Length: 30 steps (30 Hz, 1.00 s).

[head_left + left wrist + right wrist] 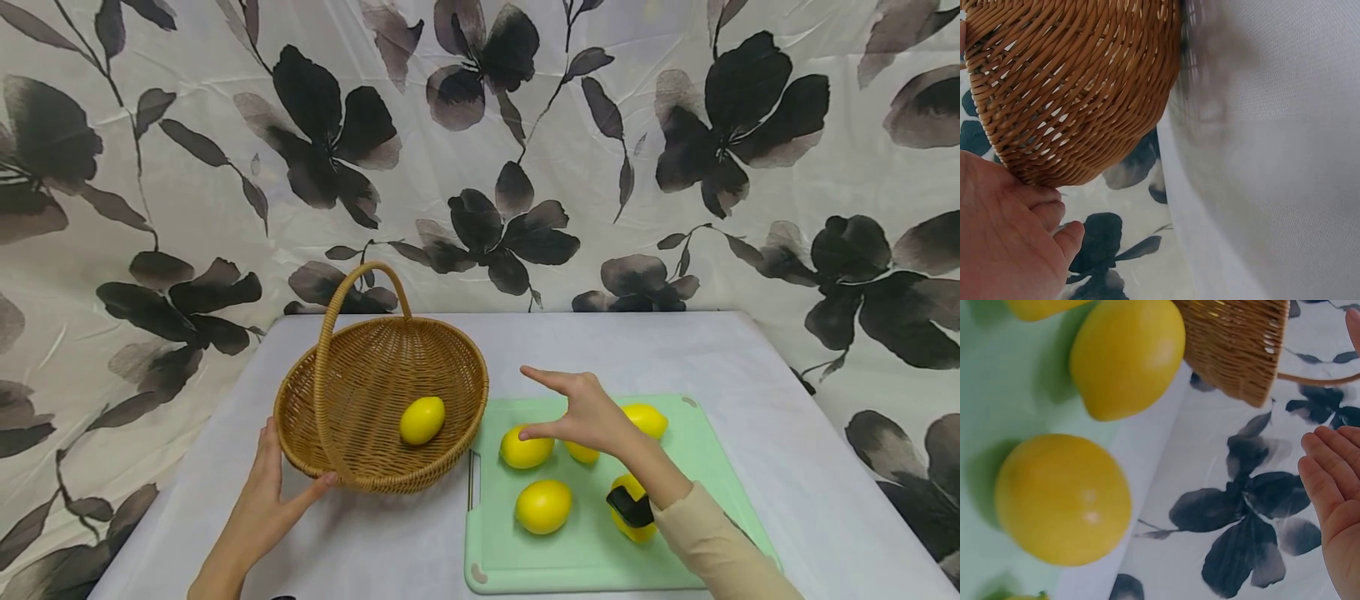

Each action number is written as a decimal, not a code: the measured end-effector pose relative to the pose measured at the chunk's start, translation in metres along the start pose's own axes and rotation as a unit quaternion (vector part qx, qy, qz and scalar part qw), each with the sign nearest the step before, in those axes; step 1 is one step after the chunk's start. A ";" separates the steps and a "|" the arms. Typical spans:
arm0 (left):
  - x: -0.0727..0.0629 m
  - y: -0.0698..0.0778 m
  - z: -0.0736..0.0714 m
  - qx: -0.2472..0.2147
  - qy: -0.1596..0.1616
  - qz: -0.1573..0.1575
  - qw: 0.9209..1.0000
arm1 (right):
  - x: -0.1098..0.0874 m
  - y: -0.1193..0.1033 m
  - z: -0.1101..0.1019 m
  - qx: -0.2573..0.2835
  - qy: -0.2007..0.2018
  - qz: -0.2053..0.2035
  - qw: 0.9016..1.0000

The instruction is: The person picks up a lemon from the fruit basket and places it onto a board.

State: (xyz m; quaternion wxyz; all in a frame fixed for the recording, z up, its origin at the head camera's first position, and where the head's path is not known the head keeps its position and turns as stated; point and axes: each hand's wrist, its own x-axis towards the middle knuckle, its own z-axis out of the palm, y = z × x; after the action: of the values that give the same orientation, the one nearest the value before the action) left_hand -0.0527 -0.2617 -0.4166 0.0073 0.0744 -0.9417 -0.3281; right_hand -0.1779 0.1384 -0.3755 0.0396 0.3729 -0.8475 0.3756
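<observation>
My left hand (pixel 258 500) rests against the near left rim of a wicker basket (pixel 352 367) with a tall arched handle. Its thumb touches the front rim, and its straight fingers lie along the outer side; the left wrist view shows fingertips by the weave (pixel 1085 94). One yellow lemon (pixel 422 420) lies inside the basket. Over a light green cutting board (pixel 498 550), my right hand (pixel 585 412) hovers with thumb and fingers spread, holding nothing. Beneath and around it lie several lemons, including a front one (pixel 543 507) and a left one (pixel 527 447).
A black object (pixel 630 507) partly covers one lemon near my right sleeve. White cloth (pixel 405 542) covers the table. Behind hangs a floral curtain (pixel 480 150). The basket stands just left of the board, and a metal-edged slot (pixel 474 479) marks the board's left side.
</observation>
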 end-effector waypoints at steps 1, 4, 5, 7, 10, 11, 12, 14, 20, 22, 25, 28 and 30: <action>0.000 0.000 0.000 0.001 -0.001 -0.001 1.000 | 0.002 -0.001 0.001 0.000 -0.005 -0.001 1.000; 0.000 -0.001 0.000 0.000 -0.001 -0.001 1.000 | 0.010 -0.005 0.003 0.001 -0.017 -0.006 1.000; -0.001 -0.001 -0.001 0.000 -0.001 -0.001 1.000 | 0.013 -0.007 0.004 0.000 -0.020 -0.010 1.000; -0.001 -0.001 -0.001 0.001 0.000 0.001 1.000 | 0.018 -0.009 0.006 -0.006 -0.026 -0.021 0.999; -0.001 -0.002 -0.001 -0.003 0.005 0.005 1.000 | 0.024 -0.012 0.009 -0.010 -0.028 -0.036 0.999; -0.001 -0.002 0.000 -0.004 0.006 0.006 1.000 | 0.026 -0.013 0.010 -0.010 -0.028 -0.041 0.999; -0.001 -0.001 0.000 -0.006 0.007 0.008 1.000 | 0.027 -0.014 0.010 -0.010 -0.029 -0.046 0.998; -0.001 -0.001 0.001 -0.009 0.009 0.009 1.000 | 0.030 -0.016 0.012 -0.008 -0.030 -0.050 0.998; -0.002 -0.001 0.001 -0.014 0.010 0.009 1.000 | 0.041 -0.020 0.019 -0.014 -0.045 -0.053 0.997; -0.001 -0.002 0.000 -0.014 0.010 0.009 1.000 | 0.046 -0.022 0.021 -0.018 -0.050 -0.055 0.997; -0.001 -0.001 0.000 -0.015 0.011 0.009 1.000 | 0.053 -0.025 0.022 -0.024 -0.060 -0.054 0.996; -0.001 -0.001 0.000 -0.014 0.009 0.007 1.000 | 0.058 -0.029 0.023 -0.029 -0.070 -0.048 0.996; -0.001 0.000 0.000 -0.014 0.008 0.005 1.000 | 0.061 -0.031 0.024 -0.032 -0.075 -0.043 0.996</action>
State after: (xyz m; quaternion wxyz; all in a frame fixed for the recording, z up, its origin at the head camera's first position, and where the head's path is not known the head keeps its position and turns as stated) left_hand -0.0514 -0.2618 -0.4166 0.0175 0.0719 -0.9374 -0.3403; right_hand -0.1958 0.0717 -0.3526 0.0035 0.4344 -0.8430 0.3174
